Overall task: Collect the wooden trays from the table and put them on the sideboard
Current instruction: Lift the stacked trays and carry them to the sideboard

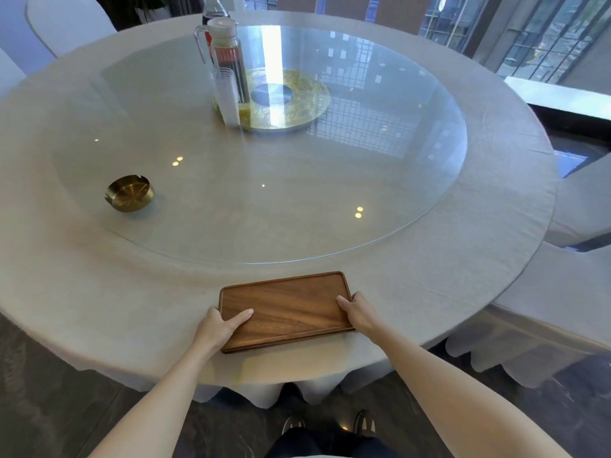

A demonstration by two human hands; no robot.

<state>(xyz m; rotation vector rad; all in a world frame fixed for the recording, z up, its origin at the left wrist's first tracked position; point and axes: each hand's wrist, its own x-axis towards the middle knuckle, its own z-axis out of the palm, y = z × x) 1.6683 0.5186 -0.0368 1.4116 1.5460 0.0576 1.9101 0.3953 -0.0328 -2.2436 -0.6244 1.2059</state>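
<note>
Walnut-toned wooden tray (286, 310): one item, rectangular with rounded corners and a low raised rim, lying flat on the cloth-covered round table (82, 292) at its near edge, directly before the person. Left hand (221, 327): closed over the tray's left short end, thumb laid on the inner floor, fingers hidden beneath the rim. Right hand (358, 310): closed over the right short end in the same manner, thumb on top. Whether the tray is lifted clear of the cloth cannot be told. Glass turntable (396, 200): large, circular, occupying the table's centre; its near edge lies just beyond the tray. On it: brass ashtray (130, 193) to the left, well apart from the tray; clear glass pitcher (224, 61) and a stack of clear cups (227, 97) near the gilt hub (297, 104). No second tray and no sideboard appear in view. Judged stage: grasp made, lift and carry outstanding. Risks: the smooth, shallow rim offers little purchase, so an uneven lift could tip the tray out of one hand; dragging it rather than raising it could pull the tablecloth toward the edge; pushing it forward could knock it against the glass rim.
</note>
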